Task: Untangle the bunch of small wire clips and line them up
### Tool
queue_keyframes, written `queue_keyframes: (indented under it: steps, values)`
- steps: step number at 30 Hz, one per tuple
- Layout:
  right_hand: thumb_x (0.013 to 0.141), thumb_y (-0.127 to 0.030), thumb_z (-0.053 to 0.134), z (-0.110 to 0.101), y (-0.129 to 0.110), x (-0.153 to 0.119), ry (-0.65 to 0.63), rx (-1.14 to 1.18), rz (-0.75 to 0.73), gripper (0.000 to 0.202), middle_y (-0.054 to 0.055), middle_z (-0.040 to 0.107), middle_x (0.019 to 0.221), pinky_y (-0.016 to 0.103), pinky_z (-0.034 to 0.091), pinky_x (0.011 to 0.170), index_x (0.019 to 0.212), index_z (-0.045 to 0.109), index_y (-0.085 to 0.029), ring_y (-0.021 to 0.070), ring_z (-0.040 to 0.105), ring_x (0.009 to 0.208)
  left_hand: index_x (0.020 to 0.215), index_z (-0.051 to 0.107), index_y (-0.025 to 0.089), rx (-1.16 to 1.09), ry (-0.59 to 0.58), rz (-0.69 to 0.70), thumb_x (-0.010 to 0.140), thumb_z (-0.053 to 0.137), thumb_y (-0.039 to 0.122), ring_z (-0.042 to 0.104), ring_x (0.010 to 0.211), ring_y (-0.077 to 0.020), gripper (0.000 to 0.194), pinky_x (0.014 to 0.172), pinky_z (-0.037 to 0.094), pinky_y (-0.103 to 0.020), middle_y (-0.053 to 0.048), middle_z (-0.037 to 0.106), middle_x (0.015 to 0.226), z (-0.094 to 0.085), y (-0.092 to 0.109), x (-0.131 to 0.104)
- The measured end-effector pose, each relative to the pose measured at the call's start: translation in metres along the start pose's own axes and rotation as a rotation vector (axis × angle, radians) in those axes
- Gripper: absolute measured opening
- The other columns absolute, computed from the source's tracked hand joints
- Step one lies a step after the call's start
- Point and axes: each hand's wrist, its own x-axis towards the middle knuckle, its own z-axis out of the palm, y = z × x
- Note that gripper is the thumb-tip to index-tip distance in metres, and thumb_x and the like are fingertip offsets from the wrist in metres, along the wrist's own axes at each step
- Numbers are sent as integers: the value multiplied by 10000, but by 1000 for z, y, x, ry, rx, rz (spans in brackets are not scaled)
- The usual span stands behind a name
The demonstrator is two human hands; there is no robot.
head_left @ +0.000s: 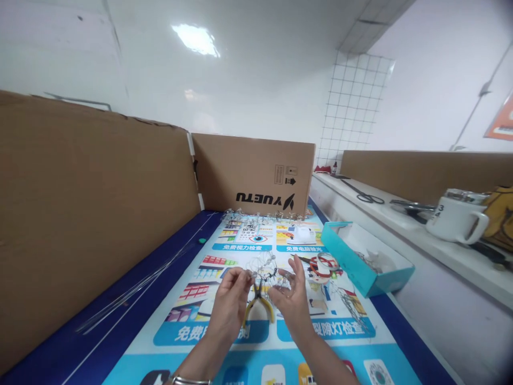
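My left hand (233, 299) has its thumb and fingertips pinched together on a thin silvery wire piece (253, 275). My right hand (295, 302) is beside it, with thumb and fingers apart; fine wire shows behind its fingers, and I cannot tell whether they touch it. Just beyond both hands lies a tangle of bent wire (265, 263) with small clear and dark bits. Between the wrists, yellow-handled pliers (258, 306) rest on the printed mat (256, 346), jaws pointing away from me.
A turquoise box (366, 275) holding wire bits stands right, near a red-handled tool (326, 262) and loose wires (352, 306). Long straight wires (140, 283) lie left. Wire pieces (260, 218) line the back cardboard (252, 171). The right ledge carries a white mug (455, 219) and scissors (368, 198).
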Motion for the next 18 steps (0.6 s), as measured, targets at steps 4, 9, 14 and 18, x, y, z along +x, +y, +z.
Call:
queue_keyframes:
  steps: [4,9,14,18]
  values:
    - [636,-305,724,1,-8,-4,-57,-100,-108,883,88,222,1405,399,460,868,1348,202,-305,257,378,1181,772,557,172,-79,38,-34,767,622,161,539,747,-81,67,758,489,-195,13,525,762,-9,-4,6]
    - [611,-285,736,2,-11,-7,-98,-236,-175,943,79,218,1399,386,463,873,1362,166,-301,256,363,1188,727,566,155,-219,127,-135,757,610,82,568,748,-85,90,725,530,-183,1,529,750,-17,-7,15]
    - [622,-262,722,1,-9,-8,-105,-351,-256,927,82,213,1386,373,478,844,1364,167,-297,258,378,1171,729,565,143,-284,173,-222,795,531,27,584,723,-78,137,706,549,-180,-10,536,743,-16,-11,13]
    - [636,-208,699,-2,-11,-6,-80,-392,-244,881,76,236,1368,349,492,800,1353,197,-305,245,411,1134,771,573,146,-273,195,-270,808,523,38,591,716,-79,124,699,557,-186,-16,550,764,-16,-14,10]
